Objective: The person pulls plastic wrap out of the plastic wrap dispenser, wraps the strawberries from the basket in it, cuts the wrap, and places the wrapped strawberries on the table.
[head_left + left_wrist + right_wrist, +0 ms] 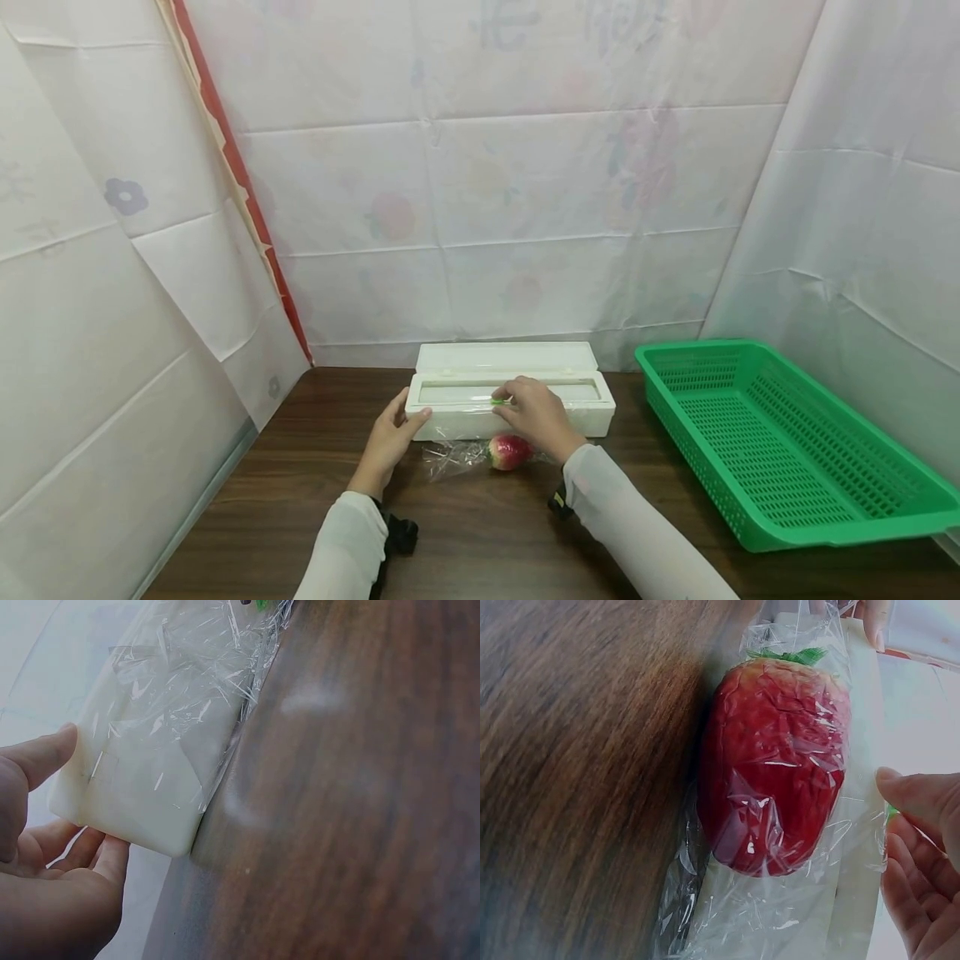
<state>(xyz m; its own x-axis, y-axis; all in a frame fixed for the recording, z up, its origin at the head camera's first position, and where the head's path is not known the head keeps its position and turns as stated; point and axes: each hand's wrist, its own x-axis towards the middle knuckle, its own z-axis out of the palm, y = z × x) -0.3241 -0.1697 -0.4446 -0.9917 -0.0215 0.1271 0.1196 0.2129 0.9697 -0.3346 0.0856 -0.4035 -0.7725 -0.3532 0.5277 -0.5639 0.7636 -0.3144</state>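
A white cling film dispenser box point(450, 427) stands on the table with its lid point(506, 357) raised at the back. Clear cling film point(453, 458) hangs over its front edge down to the table. Wrapped or covered by that film, a red strawberry point(776, 765) with green leaves lies against the box's front. My left hand point(390, 437) grips the box's left end, thumb on the top edge and fingers at the end face. At the box's front edge my right hand point(536, 417) pinches a small green slider point(497, 402), mostly hidden by the fingers.
A green slatted plastic basket point(765, 442) stands on the right of the brown wooden table point(465, 533). White printed sheets point(480, 208) enclose the table at the back and both sides.
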